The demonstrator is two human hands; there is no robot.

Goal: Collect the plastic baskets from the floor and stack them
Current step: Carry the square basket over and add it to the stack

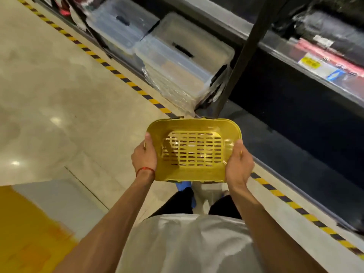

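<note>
A person's left hand (pixel 144 157) and right hand (pixel 239 164) grip opposite short ends of 1 yellow plastic basket (pixel 194 150), carried above the floor (pixel 59 85). The open-palmed side grip could slip. A yellow shelf label (pixel 309 64) at right is too blurred to read.

Head-worn wide-angle view, tilted steeply down, close above floor (pixel 59 85)

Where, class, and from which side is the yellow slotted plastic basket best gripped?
Grip the two short end rims of the yellow slotted plastic basket, one hand from each side, as the left hand and right hand do. Its wide, open-topped shape stays level that way.
</note>
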